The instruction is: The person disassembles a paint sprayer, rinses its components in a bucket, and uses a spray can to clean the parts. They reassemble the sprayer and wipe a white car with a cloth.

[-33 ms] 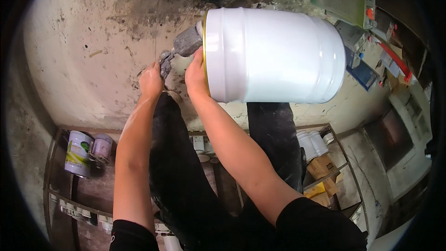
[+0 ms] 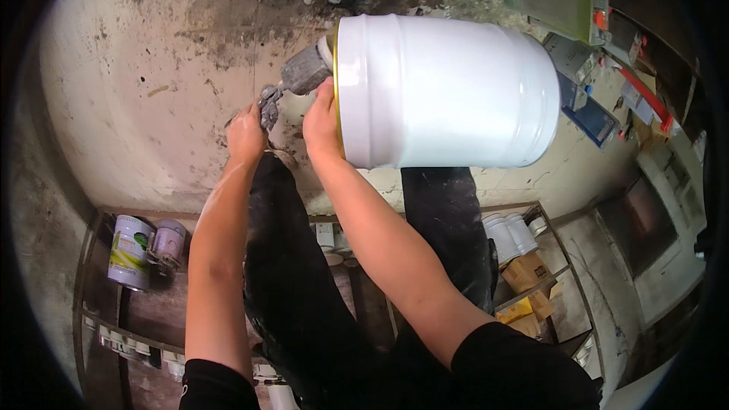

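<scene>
A large glossy white metal drum (image 2: 448,91) lies on its side in front of me, its gold-coloured rim facing left. My right hand (image 2: 324,125) grips the lower part of that rim; some of its fingers are hidden. Left of the drum, my left hand (image 2: 247,133) is closed round the crusted end of a grey-coated tool (image 2: 305,70), whose exact kind I cannot make out. The tool's thick grey part slants up to the rim, and a pale piece at its tip meets the drum's edge. The drum's inside does not show.
My dark-trousered legs stand below the drum. Behind them, a metal-framed rack (image 2: 547,288) holds paint cans (image 2: 130,252), white tubs and cardboard boxes (image 2: 525,273). To the right stand a greenish translucent container (image 2: 547,0), a blue tray (image 2: 592,123) and a red bar (image 2: 645,95). The floor (image 2: 167,53) is stained.
</scene>
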